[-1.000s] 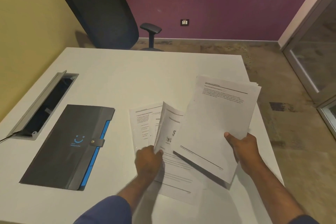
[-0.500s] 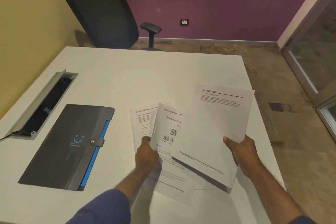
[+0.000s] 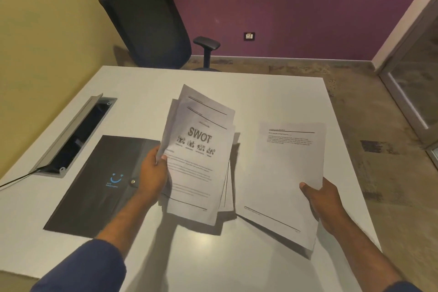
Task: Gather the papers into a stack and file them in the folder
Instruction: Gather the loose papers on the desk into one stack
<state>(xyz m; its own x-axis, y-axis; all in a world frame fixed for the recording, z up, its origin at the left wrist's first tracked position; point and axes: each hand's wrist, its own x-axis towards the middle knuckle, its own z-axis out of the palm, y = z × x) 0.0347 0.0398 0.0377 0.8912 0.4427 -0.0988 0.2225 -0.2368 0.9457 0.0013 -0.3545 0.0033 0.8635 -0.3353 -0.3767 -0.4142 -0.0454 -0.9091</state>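
Note:
My left hand point(image 3: 152, 174) grips the left edge of a loose bundle of papers point(image 3: 198, 163), lifted off the table, with a "SWOT" sheet on top and other sheets fanned out behind it. My right hand point(image 3: 322, 201) holds a second stack of papers point(image 3: 282, 180) by its right edge, raised above the table and apart from the left bundle. The dark grey folder point(image 3: 102, 185), with a blue smile logo and a snap strap, lies shut on the white table point(image 3: 260, 92) to the left, partly under my left hand.
An open grey cable tray point(image 3: 75, 135) is set into the table at the left, with a cable leading off the edge. A black office chair point(image 3: 147, 23) stands beyond the far edge. The table's right edge drops to the floor beside my right forearm.
My left hand has picked the loose sheets up off the table into one bundle. The right hand's stack has moved right, away from them.

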